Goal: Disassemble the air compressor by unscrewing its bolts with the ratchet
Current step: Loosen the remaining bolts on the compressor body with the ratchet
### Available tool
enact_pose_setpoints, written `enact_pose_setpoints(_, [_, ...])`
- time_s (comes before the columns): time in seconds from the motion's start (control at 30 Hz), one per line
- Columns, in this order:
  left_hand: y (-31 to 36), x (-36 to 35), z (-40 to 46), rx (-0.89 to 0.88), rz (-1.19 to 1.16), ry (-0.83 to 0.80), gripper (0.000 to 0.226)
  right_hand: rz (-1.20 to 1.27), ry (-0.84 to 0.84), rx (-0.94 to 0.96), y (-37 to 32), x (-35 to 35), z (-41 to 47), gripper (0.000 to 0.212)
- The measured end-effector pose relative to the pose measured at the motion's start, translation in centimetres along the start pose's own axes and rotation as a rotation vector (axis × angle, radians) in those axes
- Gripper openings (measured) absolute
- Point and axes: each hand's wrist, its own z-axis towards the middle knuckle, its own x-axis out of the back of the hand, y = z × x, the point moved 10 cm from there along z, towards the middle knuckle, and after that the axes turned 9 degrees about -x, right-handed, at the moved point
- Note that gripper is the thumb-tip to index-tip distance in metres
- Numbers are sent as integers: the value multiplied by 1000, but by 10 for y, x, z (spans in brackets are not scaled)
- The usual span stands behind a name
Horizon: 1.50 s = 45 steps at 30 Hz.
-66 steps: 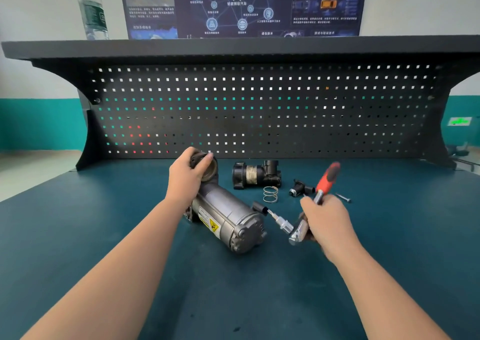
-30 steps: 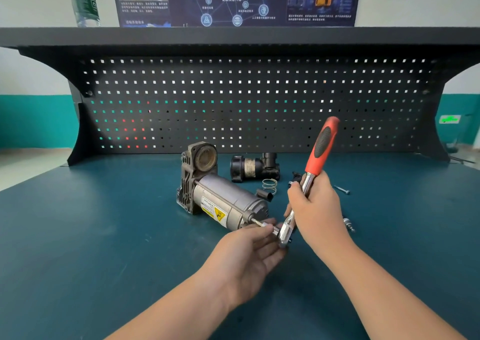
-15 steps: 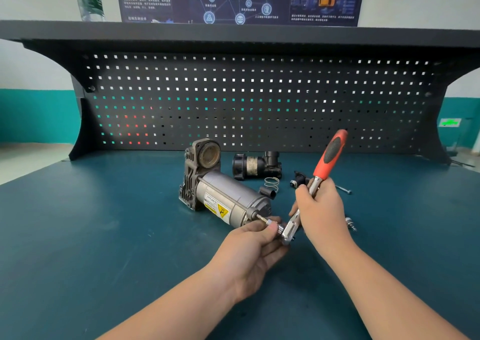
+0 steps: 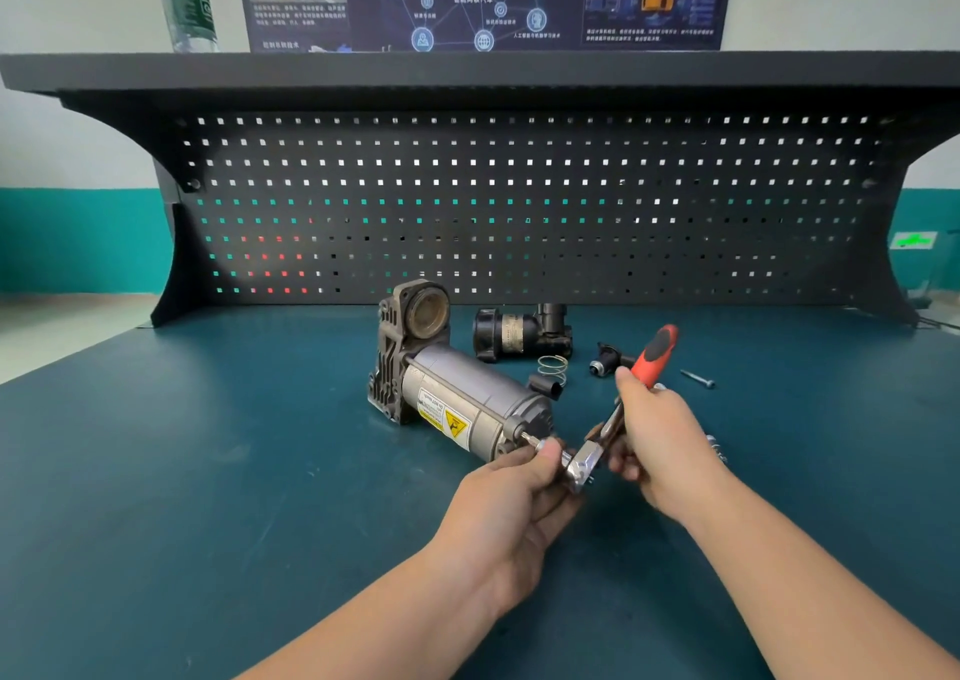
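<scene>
Head view: the air compressor lies on its side at the middle of the teal bench top, motor end toward the person. The ratchet meets a bolt at that end through its socket extension. The left hand pinches the extension at the ratchet head; the right hand is curled around the shaft below the red grip. Behind lie a black housing, a spring and a loose screw

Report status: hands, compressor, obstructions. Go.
Right hand grips ratchet; left hand pinches socket extension. Bit on end bolt of air compressor, lying on bench. Spring and loose screw lie beyond, not obstructing.
</scene>
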Motion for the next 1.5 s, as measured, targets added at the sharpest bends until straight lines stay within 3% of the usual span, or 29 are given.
enact_pose_setpoints(0.1, [-3, 0, -1, 8, -39, 17, 25, -103, 15, 162, -22, 0, -10, 27])
enact_pose_setpoints(0.3, [-4, -6, -3, 13, -70, -35, 16, -242, 78, 810, -81, -7, -81, 21])
enact_pose_setpoints(0.43, [-1, -11, -5, 21, -55, -87, 19, -363, -23, 1143, -89, -30, -126, 18])
enact_pose_setpoints(0.5, [1, -15, -6, 29, -33, -127, 19, -423, -33, 1223, -89, -36, -135, 15])
enact_pose_setpoints(0.63, [1, -13, -7, 47, -35, -79, 20, -310, -3, 1043, -84, -30, -117, 19])
enact_pose_setpoints(0.7, [0, -9, -5, 45, -21, -45, 20, -212, 66, 799, -75, -18, -89, 18])
enact_pose_setpoints(0.77, [-2, -6, -4, 45, -1, -18, 16, -62, 110, 426, -50, -2, -51, 20])
enact_pose_setpoints(0.87, [-2, -4, -4, 40, 4, 15, 12, 269, 50, -123, 12, 2, -19, 19])
enact_pose_setpoints(0.97, [-1, -2, -4, 38, 6, 25, 11, 342, 10, -224, 27, -4, -17, 18])
enact_pose_setpoints(1.03, [-1, -2, -4, 37, 0, 24, 12, 277, 32, -44, 5, -1, -20, 22])
enact_pose_setpoints(1.2, [-1, -4, -4, 18, -2, 3, 16, -93, 49, 728, -71, -9, -83, 20])
enact_pose_setpoints(1.33, [1, -11, -8, 15, 29, -85, 16, -476, 64, 1243, -85, -38, -140, 9])
enact_pose_setpoints(1.4, [3, -10, -9, 20, 51, -91, 17, -497, 125, 1288, -86, -38, -145, 13])
enact_pose_setpoints(1.5, [2, -9, -6, 38, 27, -58, 19, -355, 126, 1036, -80, -27, -120, 23])
